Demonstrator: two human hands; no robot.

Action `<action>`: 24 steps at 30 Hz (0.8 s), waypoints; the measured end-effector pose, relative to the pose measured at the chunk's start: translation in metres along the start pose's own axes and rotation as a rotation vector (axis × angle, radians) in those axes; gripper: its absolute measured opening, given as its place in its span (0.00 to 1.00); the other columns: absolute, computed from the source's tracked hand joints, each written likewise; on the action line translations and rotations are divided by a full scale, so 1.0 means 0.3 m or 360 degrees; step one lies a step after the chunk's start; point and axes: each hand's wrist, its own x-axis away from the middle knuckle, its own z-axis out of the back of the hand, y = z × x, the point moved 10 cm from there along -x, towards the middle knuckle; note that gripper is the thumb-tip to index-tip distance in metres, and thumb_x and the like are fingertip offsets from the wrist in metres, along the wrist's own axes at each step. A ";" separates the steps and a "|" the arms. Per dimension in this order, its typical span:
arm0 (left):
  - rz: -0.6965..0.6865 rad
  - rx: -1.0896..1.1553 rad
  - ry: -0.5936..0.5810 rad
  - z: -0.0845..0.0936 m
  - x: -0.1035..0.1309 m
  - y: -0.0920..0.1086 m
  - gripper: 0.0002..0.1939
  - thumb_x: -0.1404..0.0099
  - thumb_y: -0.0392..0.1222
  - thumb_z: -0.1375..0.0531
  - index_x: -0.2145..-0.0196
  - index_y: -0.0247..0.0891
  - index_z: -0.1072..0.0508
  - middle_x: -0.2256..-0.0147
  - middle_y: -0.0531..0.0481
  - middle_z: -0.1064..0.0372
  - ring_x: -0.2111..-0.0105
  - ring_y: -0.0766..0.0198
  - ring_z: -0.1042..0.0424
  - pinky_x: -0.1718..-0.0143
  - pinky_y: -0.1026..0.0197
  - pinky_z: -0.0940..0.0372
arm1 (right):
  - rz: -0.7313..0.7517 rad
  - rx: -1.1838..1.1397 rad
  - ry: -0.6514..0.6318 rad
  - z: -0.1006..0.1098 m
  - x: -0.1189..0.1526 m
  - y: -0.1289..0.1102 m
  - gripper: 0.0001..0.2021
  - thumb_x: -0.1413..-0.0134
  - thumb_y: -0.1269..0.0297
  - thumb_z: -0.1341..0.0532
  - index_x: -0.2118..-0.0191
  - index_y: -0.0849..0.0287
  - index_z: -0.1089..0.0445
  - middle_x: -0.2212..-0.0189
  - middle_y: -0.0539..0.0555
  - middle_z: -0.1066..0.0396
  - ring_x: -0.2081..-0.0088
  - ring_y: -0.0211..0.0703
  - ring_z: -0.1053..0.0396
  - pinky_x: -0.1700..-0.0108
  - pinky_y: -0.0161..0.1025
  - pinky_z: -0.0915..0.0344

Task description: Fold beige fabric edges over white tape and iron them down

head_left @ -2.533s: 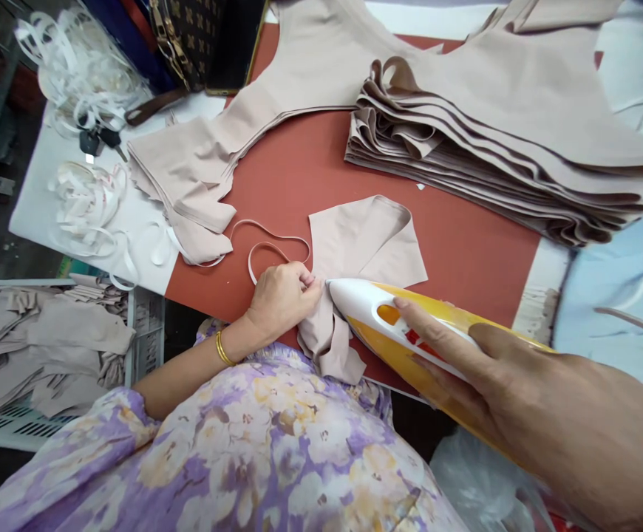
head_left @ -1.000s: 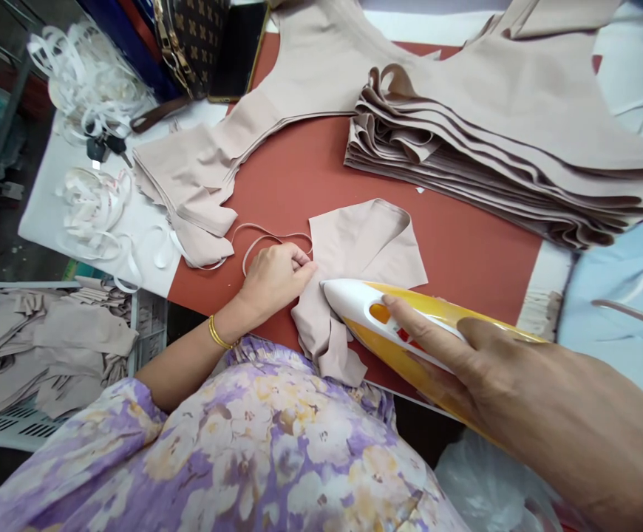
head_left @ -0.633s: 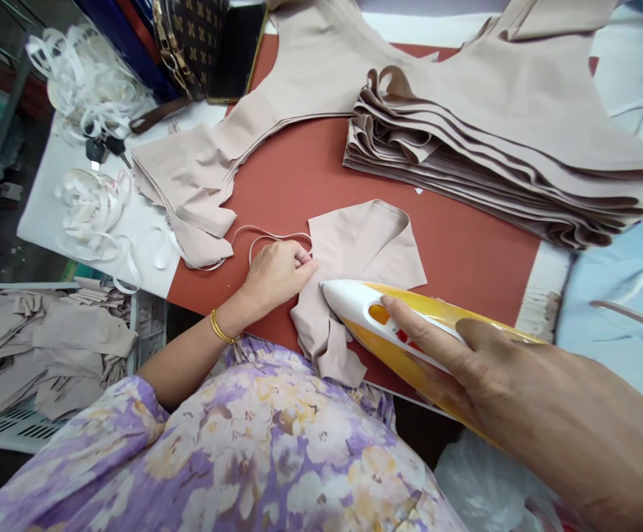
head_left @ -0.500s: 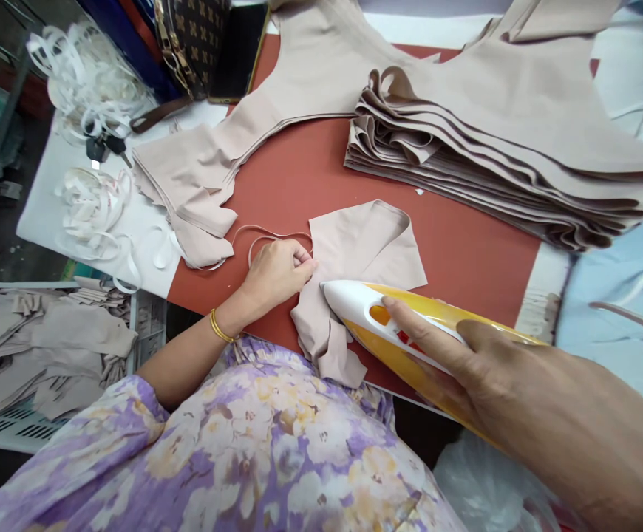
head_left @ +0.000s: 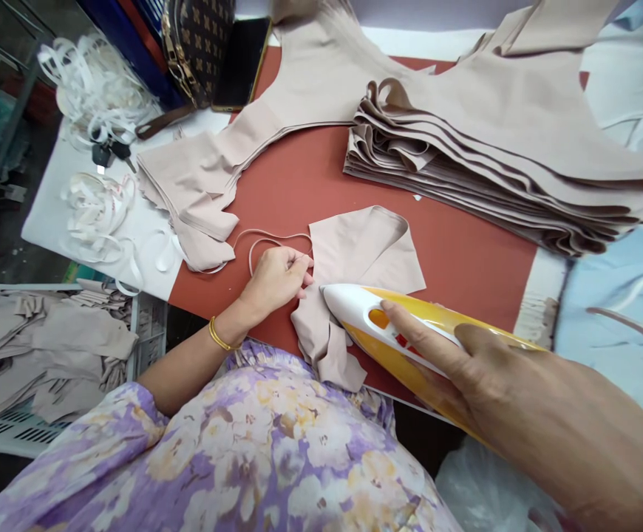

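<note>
My right hand (head_left: 482, 377) grips a yellow-and-white iron (head_left: 355, 307), its index finger stretched along the top. The iron's tip rests on a small beige fabric piece (head_left: 366, 244), whose lower end hangs in folds at the table's front edge. Beside the left edge of this piece is my left hand (head_left: 282, 279), fingers curled with the tips together. What lies between those fingertips is too small to make out. A thin beige strip (head_left: 252, 251) loops behind the left hand, from the fabric piece toward a stack of beige fabric (head_left: 199, 192) on the left.
A thick pile of folded beige fabric (head_left: 482, 170) lies at the back right on the red board (head_left: 293, 174). White tape coils (head_left: 97, 89), keys (head_left: 111, 153), a phone (head_left: 242, 63) and a patterned bag (head_left: 202, 44) are at the back left. A basket (head_left: 147, 332) holds fabric pieces at lower left.
My left fingers have loosened slightly and shifted a little off the fabric's edge. The iron stays nearly in the same spot on the fabric. The view has tilted slightly.
</note>
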 end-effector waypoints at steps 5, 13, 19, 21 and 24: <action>-0.0104 -0.0152 -0.0047 -0.007 -0.001 0.010 0.11 0.34 0.42 0.43 0.70 0.33 0.28 0.75 0.49 0.24 0.83 0.73 0.31 0.81 0.70 0.38 | -0.0016 0.0064 -0.0090 -0.014 -0.002 -0.002 0.35 0.52 0.79 0.52 0.37 0.55 0.34 0.80 0.52 0.38 0.85 0.42 0.38 0.83 0.37 0.43; -0.0302 -0.0675 -0.0066 -0.003 0.015 0.080 0.08 0.40 0.40 0.40 0.75 0.36 0.27 0.82 0.51 0.29 0.80 0.66 0.29 0.76 0.65 0.37 | -0.0034 0.0044 0.0006 0.013 -0.012 -0.004 0.34 0.54 0.81 0.52 0.42 0.56 0.28 0.81 0.53 0.37 0.87 0.42 0.39 0.85 0.36 0.50; -0.0348 -0.0774 -0.0085 -0.007 0.017 0.102 0.10 0.39 0.39 0.43 0.76 0.36 0.27 0.81 0.50 0.28 0.81 0.67 0.31 0.77 0.65 0.39 | -0.0035 -0.0037 0.0032 0.026 -0.024 -0.002 0.34 0.54 0.81 0.52 0.42 0.59 0.29 0.81 0.53 0.37 0.88 0.41 0.41 0.85 0.36 0.49; -0.0346 -0.0774 -0.0083 -0.006 0.017 0.103 0.10 0.38 0.39 0.43 0.76 0.36 0.27 0.81 0.50 0.28 0.81 0.67 0.32 0.77 0.66 0.39 | -0.0030 -0.0052 0.0020 0.024 -0.023 -0.006 0.34 0.54 0.81 0.52 0.41 0.58 0.30 0.80 0.53 0.36 0.87 0.40 0.41 0.85 0.36 0.48; -0.0348 -0.0774 -0.0094 -0.007 0.016 0.104 0.10 0.38 0.39 0.42 0.75 0.36 0.26 0.81 0.50 0.29 0.81 0.67 0.32 0.77 0.66 0.39 | -0.0046 -0.0025 -0.0008 0.017 -0.022 -0.004 0.34 0.53 0.81 0.52 0.40 0.57 0.30 0.81 0.52 0.37 0.87 0.41 0.41 0.85 0.36 0.48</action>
